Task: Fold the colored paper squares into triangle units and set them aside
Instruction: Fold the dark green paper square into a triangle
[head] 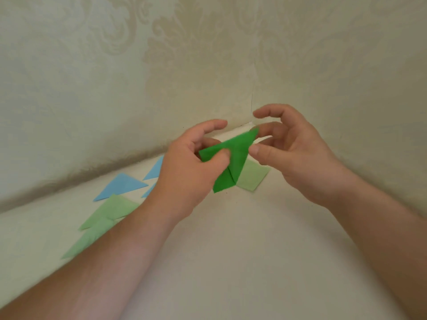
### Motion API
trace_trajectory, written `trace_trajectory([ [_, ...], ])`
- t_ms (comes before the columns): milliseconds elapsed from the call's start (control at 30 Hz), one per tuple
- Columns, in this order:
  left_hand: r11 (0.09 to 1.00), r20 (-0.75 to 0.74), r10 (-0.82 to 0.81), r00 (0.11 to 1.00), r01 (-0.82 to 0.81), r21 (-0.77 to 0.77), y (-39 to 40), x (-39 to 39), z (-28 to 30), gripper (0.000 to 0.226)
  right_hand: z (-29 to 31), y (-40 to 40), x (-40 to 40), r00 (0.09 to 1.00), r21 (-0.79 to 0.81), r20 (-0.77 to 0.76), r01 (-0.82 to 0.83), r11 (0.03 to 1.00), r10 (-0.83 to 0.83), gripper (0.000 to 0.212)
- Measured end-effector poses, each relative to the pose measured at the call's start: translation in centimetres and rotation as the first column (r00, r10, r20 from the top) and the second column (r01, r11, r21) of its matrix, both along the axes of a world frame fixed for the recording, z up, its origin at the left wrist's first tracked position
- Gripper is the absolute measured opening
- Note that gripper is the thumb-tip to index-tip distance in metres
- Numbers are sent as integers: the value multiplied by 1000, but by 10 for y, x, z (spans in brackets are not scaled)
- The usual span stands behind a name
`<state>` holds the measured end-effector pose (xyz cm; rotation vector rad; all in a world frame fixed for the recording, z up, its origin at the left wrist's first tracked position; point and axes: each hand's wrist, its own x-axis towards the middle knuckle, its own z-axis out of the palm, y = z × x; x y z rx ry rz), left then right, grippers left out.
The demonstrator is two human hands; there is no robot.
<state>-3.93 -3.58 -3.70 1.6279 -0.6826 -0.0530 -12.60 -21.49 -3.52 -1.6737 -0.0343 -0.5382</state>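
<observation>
Left forearm [97, 269]: enters from the lower left corner and crosses above the nearest light green triangle units [101, 225], hiding part of them
Right forearm [379, 232]: enters from the lower right edge, angled toward the centre
Work surface [231, 262]: pale cream tabletop, bare between the two forearms
Light green triangle units: two folded pieces overlapping on the surface at the left, just beyond the left forearm
Left hand [187, 172]: raised above the surface, thumb and curled fingers pinching the left part of the dark green paper [231, 158]; index finger extended forward, not touching the sheet
Dark green paper: held in the air between the hands, partly folded, with a crease running down to its lower point (motion blur softens its edges)
Right hand [298, 155]: thumb tip touching the right edge of the dark green paper, a curled finger behind the upper corner; whether that finger grips the corner cannot be told; the index finger arches loosely above
Pale green paper [254, 176]: lies flat on the surface, beneath and behind the held sheet, partly covered by it
Blue triangle units [122, 184]: several folded pieces farther back on the left, near the wall, partly hidden by the left hand
Wall [208, 54]: cream damask-patterned wallpaper, two faces meeting in a corner behind the hands
</observation>
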Motion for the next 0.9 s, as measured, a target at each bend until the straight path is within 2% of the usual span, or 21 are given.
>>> trace_trajectory([
  [100,993,125,-79,989,67,101,2,-3,-2,57,-1,-4,-1,1000,-48,-11,15,999,-15,50],
  [200,991,69,-133,989,131,26,1,-3,-3,59,-1,-3,-1,997,-147,-76,14,989,-26,32],
  [300,986,-24,-147,989,145,-78,-1,2,-4,53,0,-3,1,997,33,-70,19,999,-17,20],
  [367,977,-84,-185,979,174,-121,-3,3,-4,39,3,-5,2,995,176,-88,52,983,-36,19],
  [433,981,-99,-163,982,151,-118,-4,3,-4,22,4,-5,1,995,227,-100,35,973,-13,14],
  [500,989,-88,-105,991,95,-113,-4,4,-3,13,3,-4,1,993,177,-116,32,984,-12,14],
  [633,986,-129,-72,989,51,-156,-3,1,1,11,-1,-2,2,989,23,-111,96,995,-93,11],
  [700,983,-125,-72,989,50,-177,-3,0,1,13,0,-2,1,989,-20,-80,123,992,-124,20],
  [800,980,-122,-73,990,49,-191,-4,-1,1,18,3,2,-2,993,-5,-79,85,996,-85,31],
  [900,977,-141,-84,986,53,-207,-3,0,2,17,8,10,-5,996,50,-90,6,999,-1,30],
])
